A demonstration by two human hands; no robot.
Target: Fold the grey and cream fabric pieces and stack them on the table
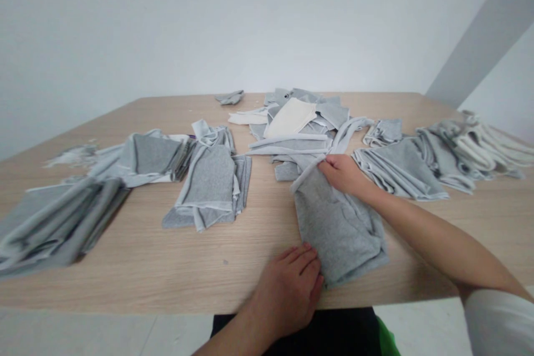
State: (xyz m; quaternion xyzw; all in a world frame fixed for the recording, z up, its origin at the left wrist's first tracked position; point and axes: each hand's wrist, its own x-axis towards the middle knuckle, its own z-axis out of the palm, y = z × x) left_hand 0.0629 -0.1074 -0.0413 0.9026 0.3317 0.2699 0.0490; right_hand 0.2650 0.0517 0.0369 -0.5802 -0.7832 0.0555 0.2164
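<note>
A folded piece of grey fabric (pixel 334 228) lies on the table in front of me, slightly turned, with a paler rolled edge along its top. My right hand (pixel 342 172) is closed on its upper edge, thumb and fingers gripping the cloth near the top. Low at the fabric's left edge, my left hand (pixel 292 283) rests with its fingers laid out against the lower left corner. The left thumb is mostly hidden from this angle.
Grey fabric stacks lie to the left (pixel 62 222), left of centre (pixel 208 178) and right (pixel 400 167). Behind is a heap of grey pieces with a cream fabric piece (pixel 290 117) on top. White scraps (pixel 75 156) lie far left. The wooden table (pixel 167 267) ends close before me.
</note>
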